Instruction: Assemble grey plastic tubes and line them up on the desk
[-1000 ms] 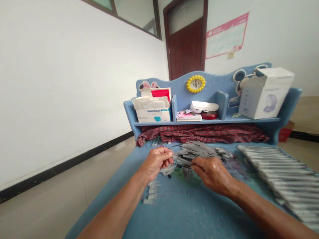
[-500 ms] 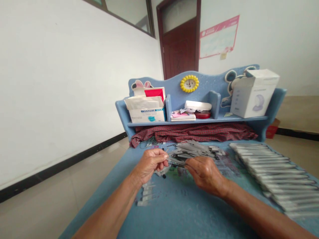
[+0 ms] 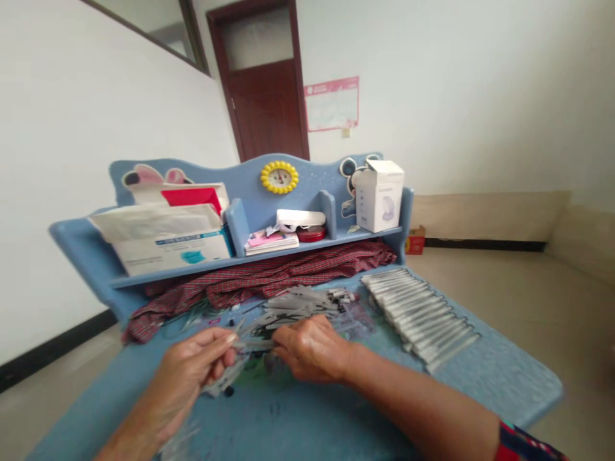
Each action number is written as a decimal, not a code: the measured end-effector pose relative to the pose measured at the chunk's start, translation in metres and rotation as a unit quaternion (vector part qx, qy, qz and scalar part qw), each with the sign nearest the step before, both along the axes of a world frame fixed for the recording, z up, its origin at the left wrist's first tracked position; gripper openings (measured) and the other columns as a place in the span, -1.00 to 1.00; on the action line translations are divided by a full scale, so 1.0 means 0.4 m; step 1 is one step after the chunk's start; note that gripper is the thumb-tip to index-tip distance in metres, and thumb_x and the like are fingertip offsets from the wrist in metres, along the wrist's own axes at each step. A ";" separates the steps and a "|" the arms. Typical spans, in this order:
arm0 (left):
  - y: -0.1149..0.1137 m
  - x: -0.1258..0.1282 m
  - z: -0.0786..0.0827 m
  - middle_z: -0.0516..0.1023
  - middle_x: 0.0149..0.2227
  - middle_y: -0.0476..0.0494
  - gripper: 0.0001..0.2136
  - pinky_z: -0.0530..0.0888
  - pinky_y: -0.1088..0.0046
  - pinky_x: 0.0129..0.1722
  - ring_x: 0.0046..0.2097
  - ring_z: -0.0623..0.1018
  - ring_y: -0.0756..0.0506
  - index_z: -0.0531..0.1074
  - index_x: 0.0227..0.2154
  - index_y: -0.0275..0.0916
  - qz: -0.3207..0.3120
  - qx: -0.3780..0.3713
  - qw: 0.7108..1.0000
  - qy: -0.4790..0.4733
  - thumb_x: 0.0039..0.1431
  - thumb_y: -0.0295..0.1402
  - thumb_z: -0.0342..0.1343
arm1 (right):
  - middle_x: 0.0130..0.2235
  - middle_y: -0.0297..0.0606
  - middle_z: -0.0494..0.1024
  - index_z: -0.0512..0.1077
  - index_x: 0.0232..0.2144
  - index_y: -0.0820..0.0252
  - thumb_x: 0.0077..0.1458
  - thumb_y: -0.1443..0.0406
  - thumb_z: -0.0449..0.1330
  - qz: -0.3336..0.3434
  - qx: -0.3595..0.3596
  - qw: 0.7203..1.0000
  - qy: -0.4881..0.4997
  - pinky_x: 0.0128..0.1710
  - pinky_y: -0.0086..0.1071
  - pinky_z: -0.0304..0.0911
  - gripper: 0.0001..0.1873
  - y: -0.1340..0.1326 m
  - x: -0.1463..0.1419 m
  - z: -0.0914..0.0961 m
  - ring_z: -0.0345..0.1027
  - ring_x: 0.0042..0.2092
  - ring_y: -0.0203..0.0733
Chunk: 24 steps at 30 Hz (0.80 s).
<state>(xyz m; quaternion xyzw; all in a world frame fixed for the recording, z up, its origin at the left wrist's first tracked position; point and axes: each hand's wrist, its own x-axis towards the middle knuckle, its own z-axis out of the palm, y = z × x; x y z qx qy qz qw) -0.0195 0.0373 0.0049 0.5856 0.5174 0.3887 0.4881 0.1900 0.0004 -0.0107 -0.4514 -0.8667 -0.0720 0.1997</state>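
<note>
Between my two hands runs a slim, pale, see-through pen-like piece (image 3: 254, 345), blurred. My left hand (image 3: 199, 358) pinches its left end between thumb and fingertips. At the other end, my right hand (image 3: 312, 349) is closed around it, knuckles up, its fingertips partly hidden. Just behind the hands lies a loose pile of grey, pen-like sticks (image 3: 298, 302), some with dark ends. Under my left hand are more clear plastic pieces (image 3: 221, 383) and a small black cap-like bit (image 3: 229, 391).
A neat row of pens (image 3: 418, 310) lies on the blue table (image 3: 519, 390) at right. Behind stands a blue shelf (image 3: 250, 182) with a mask box (image 3: 168, 253), a yellow flower clock (image 3: 279, 177) and a white box (image 3: 379, 198). Checked cloth (image 3: 269, 272) lies beneath it.
The view has swung to the right, so the table and shelf sit further left. Both hands keep hold of the slim piece in much the same pose.
</note>
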 end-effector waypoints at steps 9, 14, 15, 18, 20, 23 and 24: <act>-0.019 0.027 -0.005 0.49 -0.62 0.07 -0.71 0.18 0.56 -0.55 -0.56 0.34 0.04 0.48 -0.48 -0.12 -0.053 -0.016 0.998 0.001 -0.13 -0.01 0.19 | -0.29 -0.17 0.57 0.38 -0.24 0.20 0.12 0.29 -0.03 0.013 -0.021 0.999 -0.048 -0.47 -0.40 0.21 -0.77 -0.010 -0.006 0.058 0.45 -0.32 -0.13; -0.024 0.027 -0.002 0.49 -0.60 0.04 -0.66 0.19 0.56 -0.56 -0.56 0.33 0.02 0.49 -0.47 -0.13 -0.070 0.014 0.997 0.021 -0.09 0.05 0.13 | -0.30 -0.18 0.58 0.46 -0.29 0.14 0.02 0.35 0.05 -0.044 -0.088 0.985 -0.139 -0.42 -0.36 0.24 -0.77 -0.026 0.064 0.152 0.45 -0.29 -0.08; -0.024 0.026 -0.001 0.48 -0.60 0.04 -0.66 0.19 0.56 -0.57 -0.57 0.32 0.03 0.49 -0.49 -0.15 -0.074 0.020 0.997 0.032 -0.07 0.04 0.12 | -0.29 -0.17 0.58 0.48 -0.30 0.14 0.01 0.37 0.05 -0.063 -0.091 0.982 -0.150 -0.41 -0.36 0.24 -0.77 -0.031 0.094 0.166 0.45 -0.28 -0.08; -0.019 0.026 -0.002 0.45 -0.62 0.05 -0.68 0.16 0.58 -0.60 -0.60 0.28 0.05 0.47 -0.54 -0.19 -0.090 0.037 0.992 0.077 -0.09 -0.01 0.12 | -0.27 -0.17 0.58 0.50 -0.33 0.13 0.00 0.39 0.07 -0.137 -0.095 0.971 -0.170 -0.36 -0.39 0.22 -0.77 -0.050 0.212 0.186 0.45 -0.25 -0.11; -0.015 0.027 -0.005 0.45 -0.62 0.05 -0.67 0.17 0.57 -0.61 -0.60 0.29 0.04 0.46 -0.53 -0.20 -0.107 0.044 0.987 0.111 -0.12 0.00 0.12 | -0.25 -0.20 0.57 0.50 -0.31 0.10 0.02 0.38 0.06 -0.207 -0.106 0.956 -0.181 -0.31 -0.41 0.21 -0.76 -0.064 0.302 0.179 0.44 -0.21 -0.14; -0.010 0.032 -0.014 0.45 -0.60 0.02 -0.59 0.20 0.55 -0.61 -0.59 0.31 0.02 0.44 -0.50 -0.22 -0.148 0.048 0.975 0.158 -0.15 0.08 0.07 | -0.24 -0.16 0.56 0.51 -0.30 0.14 0.04 0.37 0.07 -0.251 -0.116 0.942 -0.188 -0.31 -0.40 0.22 -0.77 -0.083 0.423 0.150 0.43 -0.21 -0.11; -0.010 0.034 -0.017 0.45 -0.60 0.01 -0.57 0.21 0.55 -0.60 -0.58 0.32 0.01 0.43 -0.50 -0.23 -0.160 0.046 0.971 0.171 -0.15 0.09 0.05 | -0.23 -0.16 0.55 0.51 -0.29 0.14 0.05 0.36 0.07 -0.261 -0.116 0.940 -0.188 -0.30 -0.40 0.22 -0.77 -0.088 0.454 0.138 0.43 -0.20 -0.10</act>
